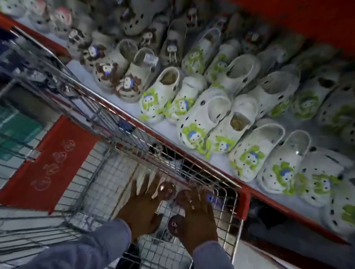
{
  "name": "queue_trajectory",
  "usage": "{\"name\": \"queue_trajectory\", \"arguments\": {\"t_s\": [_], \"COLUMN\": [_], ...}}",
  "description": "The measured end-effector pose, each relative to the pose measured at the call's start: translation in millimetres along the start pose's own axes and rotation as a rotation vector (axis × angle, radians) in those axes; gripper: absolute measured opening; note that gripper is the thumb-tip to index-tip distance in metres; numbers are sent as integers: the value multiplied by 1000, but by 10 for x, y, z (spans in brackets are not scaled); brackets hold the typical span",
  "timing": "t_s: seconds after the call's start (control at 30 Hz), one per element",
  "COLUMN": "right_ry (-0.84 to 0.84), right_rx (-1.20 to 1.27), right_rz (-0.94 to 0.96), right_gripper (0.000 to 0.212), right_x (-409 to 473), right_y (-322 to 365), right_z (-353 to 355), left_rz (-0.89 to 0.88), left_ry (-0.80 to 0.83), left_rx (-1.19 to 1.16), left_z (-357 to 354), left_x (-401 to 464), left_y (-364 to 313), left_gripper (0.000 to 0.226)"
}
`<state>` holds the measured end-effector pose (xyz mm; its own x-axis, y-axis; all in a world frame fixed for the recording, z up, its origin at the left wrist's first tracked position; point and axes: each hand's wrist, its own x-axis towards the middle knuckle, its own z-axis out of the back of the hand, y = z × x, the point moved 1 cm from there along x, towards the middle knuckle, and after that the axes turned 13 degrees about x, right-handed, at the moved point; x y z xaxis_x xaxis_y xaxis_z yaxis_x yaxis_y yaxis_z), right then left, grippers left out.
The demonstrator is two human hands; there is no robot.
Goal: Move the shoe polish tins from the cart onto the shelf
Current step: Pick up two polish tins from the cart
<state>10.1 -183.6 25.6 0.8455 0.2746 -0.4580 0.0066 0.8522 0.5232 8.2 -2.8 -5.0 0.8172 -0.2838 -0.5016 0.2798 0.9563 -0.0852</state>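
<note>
Three round dark-brown shoe polish tins lie low in the wire cart. One tin is at the fingertips of my left hand, whose fingers are spread flat and hold nothing. A second tin sits under the fingers of my right hand. The third tin, tilted and lettered, is pressed between that hand's thumb and palm. The shelf, white with a red front edge, runs diagonally just beyond the cart.
Rows of white clogs with green or brown charms fill the shelf surface. A red panel sits inside the cart at the left. A lower shelf lies in shadow to the right. The whole view is blurred.
</note>
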Motion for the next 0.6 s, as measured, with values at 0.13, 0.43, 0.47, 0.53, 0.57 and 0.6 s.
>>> {"name": "queue_trajectory", "arguments": {"t_s": [0.13, 0.43, 0.47, 0.53, 0.57, 0.6], "right_ry": [132, 154, 140, 113, 87, 48], "right_rx": [107, -129, -127, -69, -33, 9], "right_rz": [-188, -212, -202, -208, -216, -207], "right_gripper": [75, 78, 74, 66, 62, 59], "right_x": [463, 1149, 1161, 1150, 1108, 1049], "right_y": [-296, -707, -697, -657, -614, -540], "right_z": [-439, -952, -931, -874, -798, -676], "left_rz": [-12, -38, -39, -64, -73, -67], "left_ry": [132, 53, 41, -28, -85, -132], "left_rx": [-10, -7, -3, -32, -69, -136], "left_z": [-488, -1057, -1004, -889, -814, -701], "left_x": [464, 1217, 1236, 1194, 1121, 1031], "left_y": [10, 0, 0, -7, 1, 23], "left_gripper": [82, 60, 54, 46, 46, 50]}}
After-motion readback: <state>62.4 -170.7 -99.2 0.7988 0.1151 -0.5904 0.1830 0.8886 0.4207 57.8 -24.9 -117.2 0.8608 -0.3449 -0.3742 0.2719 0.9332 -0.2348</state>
